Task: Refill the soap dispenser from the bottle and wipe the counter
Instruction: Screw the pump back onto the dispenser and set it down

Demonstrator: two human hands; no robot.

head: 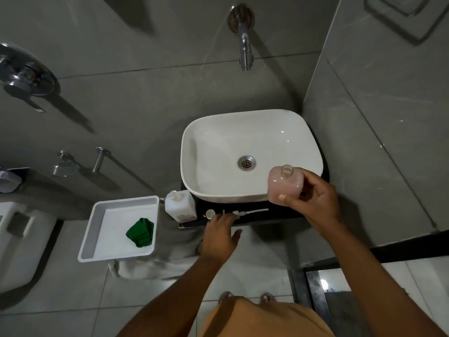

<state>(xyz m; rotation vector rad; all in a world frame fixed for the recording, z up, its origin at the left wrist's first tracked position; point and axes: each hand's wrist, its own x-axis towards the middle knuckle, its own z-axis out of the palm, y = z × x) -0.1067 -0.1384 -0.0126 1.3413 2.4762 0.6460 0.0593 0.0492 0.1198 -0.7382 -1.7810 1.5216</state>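
Fingers of the left hand (220,229) reach flat onto the dark counter (279,215) edge, touching the pump head (243,212), which lies lengthwise to their right beside a small cap (210,213). Farther right, the right hand (313,200) grips the open, pink-filled soap dispenser (286,184) upright over the white basin (250,154) rim. The open refill bottle (180,205) stands left of the basin.

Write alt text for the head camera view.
A person's right hand holds an open dispenser of pink soap by a white sink, while the left hand reaches for the pump lying on the dark counter. A white bottle and a tray with a green cloth sit left.
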